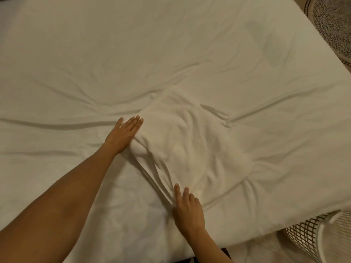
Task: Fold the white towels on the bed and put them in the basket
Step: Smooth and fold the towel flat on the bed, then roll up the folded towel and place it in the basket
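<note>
A white towel (191, 149) lies rumpled and partly folded on the white bed (114, 54), near the bed's front edge. My left hand (123, 133) rests flat with fingers together against the towel's far-left edge. My right hand (188, 209) presses flat on the towel's near corner, fingers slightly spread over its bunched folds. Neither hand grips the cloth. The basket (311, 230), white with an open lattice wall, stands on the floor at the bottom right, only partly in view.
The bed sheet is wrinkled around the towel. A patterned rug or cushion (334, 25) shows past the bed's right edge at the top right. The bed's front edge runs diagonally along the lower right.
</note>
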